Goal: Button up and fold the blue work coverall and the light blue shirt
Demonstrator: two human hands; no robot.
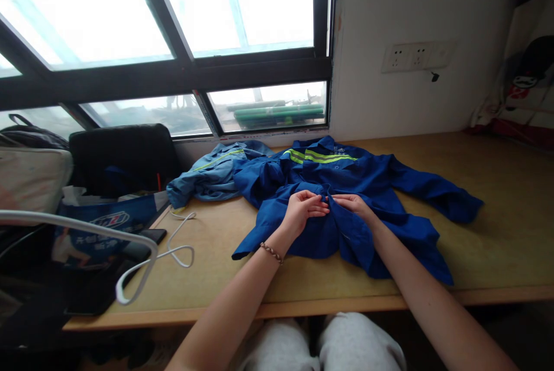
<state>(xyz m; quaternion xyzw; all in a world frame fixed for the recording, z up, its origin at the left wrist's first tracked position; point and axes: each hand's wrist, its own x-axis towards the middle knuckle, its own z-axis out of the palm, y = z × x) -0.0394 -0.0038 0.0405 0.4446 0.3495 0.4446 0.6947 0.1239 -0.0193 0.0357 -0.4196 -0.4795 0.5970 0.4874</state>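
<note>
A dark blue work jacket with yellow-green reflective strips lies spread on the table, its collar toward the window and one sleeve stretched to the right. At the middle of its front, my left hand pinches the cloth edge, its fingers closed. Close beside it, my right hand grips the opposite front edge between thumb and fingers. The fingertips of both hands nearly meet there, and the small part between them is too hidden to make out.
A lighter blue garment lies left of the jacket on the wooden table. A white cable curls near the left edge, close to a dark phone. Beyond are a blue bag, a black chair back and wall sockets.
</note>
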